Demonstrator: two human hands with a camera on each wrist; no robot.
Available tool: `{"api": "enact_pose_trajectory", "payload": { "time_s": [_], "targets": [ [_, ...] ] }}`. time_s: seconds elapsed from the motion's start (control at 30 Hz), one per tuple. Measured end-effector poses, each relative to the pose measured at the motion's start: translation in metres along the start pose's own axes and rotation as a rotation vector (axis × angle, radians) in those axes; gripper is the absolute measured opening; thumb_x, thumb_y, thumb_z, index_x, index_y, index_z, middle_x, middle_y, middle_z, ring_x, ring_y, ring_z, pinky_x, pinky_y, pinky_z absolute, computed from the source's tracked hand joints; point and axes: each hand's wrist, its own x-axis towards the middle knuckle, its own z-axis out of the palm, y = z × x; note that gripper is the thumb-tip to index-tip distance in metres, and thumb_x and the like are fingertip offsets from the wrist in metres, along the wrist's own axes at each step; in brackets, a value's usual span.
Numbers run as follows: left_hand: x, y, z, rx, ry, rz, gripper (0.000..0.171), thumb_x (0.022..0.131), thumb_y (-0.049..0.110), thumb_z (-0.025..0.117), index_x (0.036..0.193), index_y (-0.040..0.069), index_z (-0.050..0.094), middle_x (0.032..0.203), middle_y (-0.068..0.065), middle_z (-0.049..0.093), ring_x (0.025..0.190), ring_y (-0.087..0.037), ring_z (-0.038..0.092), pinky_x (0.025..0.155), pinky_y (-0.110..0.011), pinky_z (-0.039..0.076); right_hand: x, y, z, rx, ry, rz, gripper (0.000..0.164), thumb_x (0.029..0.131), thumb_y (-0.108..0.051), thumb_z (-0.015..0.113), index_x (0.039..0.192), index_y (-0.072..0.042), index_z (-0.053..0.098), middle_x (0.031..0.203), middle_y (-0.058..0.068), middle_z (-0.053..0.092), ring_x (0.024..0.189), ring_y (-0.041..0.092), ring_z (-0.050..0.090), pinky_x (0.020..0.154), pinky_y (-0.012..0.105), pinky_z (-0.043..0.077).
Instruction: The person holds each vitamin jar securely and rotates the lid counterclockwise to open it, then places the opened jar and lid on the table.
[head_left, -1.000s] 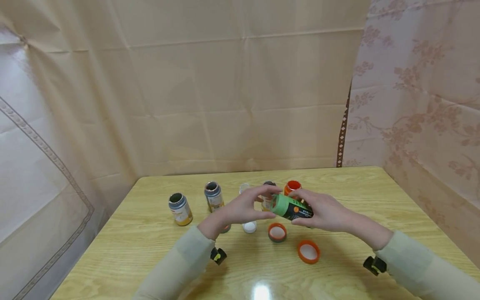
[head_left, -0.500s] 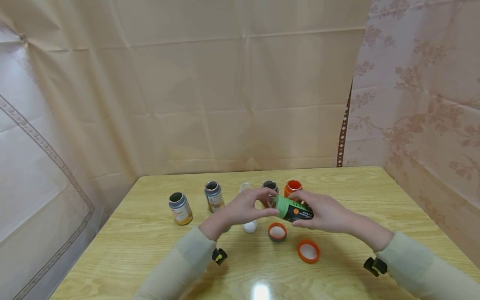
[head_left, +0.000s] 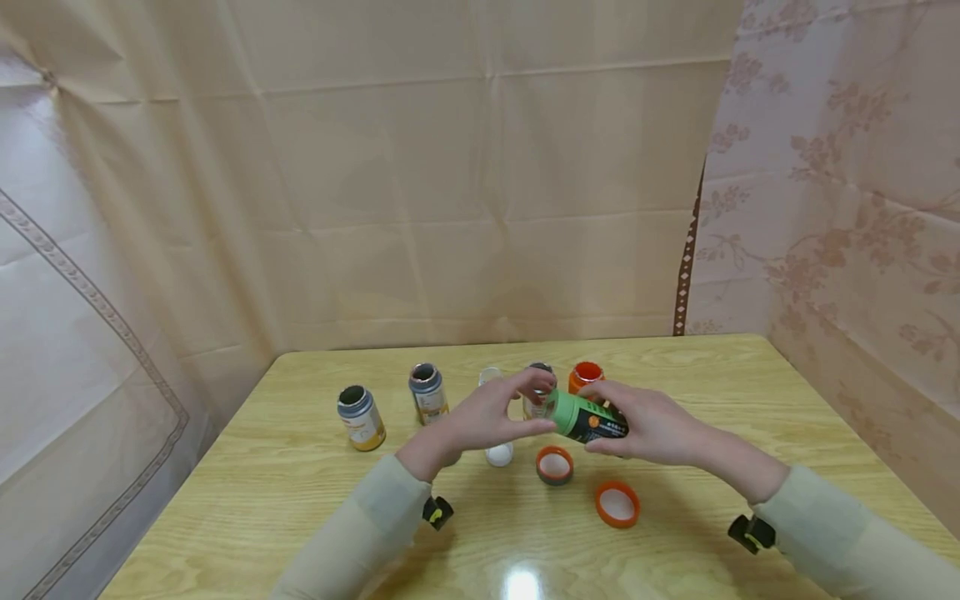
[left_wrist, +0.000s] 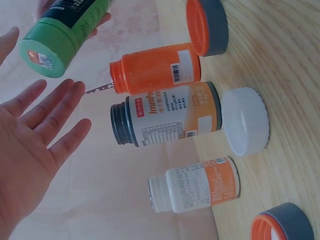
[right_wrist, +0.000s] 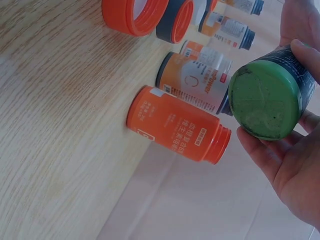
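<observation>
My right hand (head_left: 651, 423) grips a green-and-black bottle (head_left: 588, 418), held tilted above the table with its green cap (left_wrist: 50, 47) toward my left hand. A small sticker shows on that cap in the left wrist view, and the bottle's scuffed green base (right_wrist: 264, 102) faces the right wrist camera. My left hand (head_left: 483, 417) is beside the cap, fingers spread and extended; in the left wrist view (left_wrist: 35, 135) a gap shows between most fingertips and the cap. Behind the hands stand an uncapped orange bottle (left_wrist: 157, 68), a grey-necked bottle (left_wrist: 172, 114) and a small white bottle (left_wrist: 195, 186).
Two more uncapped grey-necked bottles (head_left: 362, 421) (head_left: 429, 396) stand farther left on the wooden table (head_left: 262, 500). Loose lids lie in front: an orange one (head_left: 617, 503), a grey-and-orange one (head_left: 555, 465) and a white one (head_left: 499, 454). A beige curtain (head_left: 480, 208) hangs behind.
My left fingers shift slightly at the cap, lower half a second ago and more raised now. The bottle in my right hand stays almost in place; the standing bottles and lids are unmoved.
</observation>
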Motion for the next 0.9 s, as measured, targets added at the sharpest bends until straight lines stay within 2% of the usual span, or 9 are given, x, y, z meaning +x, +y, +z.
{"api": "enact_pose_trajectory", "payload": {
  "time_s": [0.1,0.3,0.37,0.5,0.6,0.67,0.8,0.9],
  "targets": [
    [-0.0002,0.0005,-0.0016,-0.037,0.006,0.032,0.054,0.089,0.039,0.071,0.135,0.021,0.049,0.124,0.009,0.059,0.106,-0.01,0.057,0.095,-0.037,0.043,-0.0003,0.0,-0.0003,0.005,-0.008,0.008,0.055,0.082,-0.045,0.076,0.124,-0.018,0.053,0.103,-0.004,0.061,0.077,0.008,0.055,0.062,0.024,0.047],
    [-0.0003,0.0002,-0.0028,-0.089,-0.005,0.106,0.056,0.088,0.026,0.075,0.137,0.019,0.049,0.127,0.004,0.059,0.105,-0.008,0.057,0.094,-0.034,0.045,0.0001,-0.0002,-0.0007,-0.003,-0.003,-0.004,0.054,0.082,-0.041,0.078,0.124,-0.018,0.053,0.104,-0.003,0.061,0.077,0.008,0.056,0.062,0.025,0.047],
    [-0.0004,0.0004,-0.0028,-0.114,-0.017,0.121,0.054,0.088,0.022,0.075,0.136,0.019,0.05,0.127,0.003,0.058,0.106,-0.009,0.057,0.093,-0.033,0.046,0.0002,-0.0002,-0.0007,-0.007,-0.001,-0.008,0.055,0.082,-0.043,0.077,0.124,-0.018,0.053,0.104,-0.003,0.062,0.077,0.008,0.056,0.063,0.025,0.047],
    [0.0002,0.0,-0.0015,-0.172,-0.037,0.137,0.051,0.087,0.015,0.075,0.134,0.014,0.052,0.124,0.002,0.059,0.105,-0.01,0.058,0.093,-0.039,0.048,0.0002,0.0003,-0.0004,-0.01,-0.009,-0.005,0.058,0.082,-0.053,0.072,0.125,-0.019,0.053,0.104,-0.003,0.062,0.077,0.007,0.056,0.062,0.025,0.047],
    [0.0008,-0.0015,0.0006,-0.192,-0.039,0.102,0.049,0.089,0.016,0.073,0.133,0.012,0.052,0.121,0.001,0.059,0.102,-0.01,0.059,0.092,-0.041,0.049,0.0003,0.0006,0.0001,-0.01,-0.014,-0.003,0.061,0.082,-0.058,0.069,0.125,-0.019,0.053,0.104,-0.004,0.061,0.077,0.007,0.055,0.062,0.025,0.047],
    [0.0009,-0.0022,0.0022,-0.192,-0.037,0.045,0.047,0.09,0.022,0.072,0.132,0.014,0.052,0.117,0.002,0.06,0.099,-0.009,0.06,0.091,-0.038,0.049,0.0005,0.0007,0.0001,-0.009,-0.012,-0.006,0.06,0.082,-0.057,0.07,0.125,-0.019,0.053,0.103,-0.004,0.061,0.076,0.006,0.055,0.061,0.025,0.047],
    [0.0004,-0.0023,0.0046,-0.17,-0.028,-0.069,0.042,0.093,0.034,0.067,0.128,0.017,0.052,0.107,0.007,0.062,0.094,-0.008,0.062,0.086,-0.032,0.049,0.001,-0.0001,0.0008,-0.008,-0.005,-0.019,0.055,0.082,-0.046,0.076,0.125,-0.019,0.052,0.102,-0.005,0.061,0.075,0.006,0.055,0.061,0.025,0.047],
    [0.0003,-0.0005,0.0046,-0.135,-0.025,-0.1,0.04,0.093,0.039,0.065,0.126,0.019,0.053,0.103,0.008,0.063,0.094,-0.008,0.061,0.083,-0.031,0.049,0.0009,-0.0008,0.0014,-0.007,-0.002,-0.024,0.055,0.081,-0.039,0.078,0.125,-0.018,0.052,0.103,-0.004,0.061,0.075,0.006,0.055,0.061,0.025,0.047]
  ]
}}
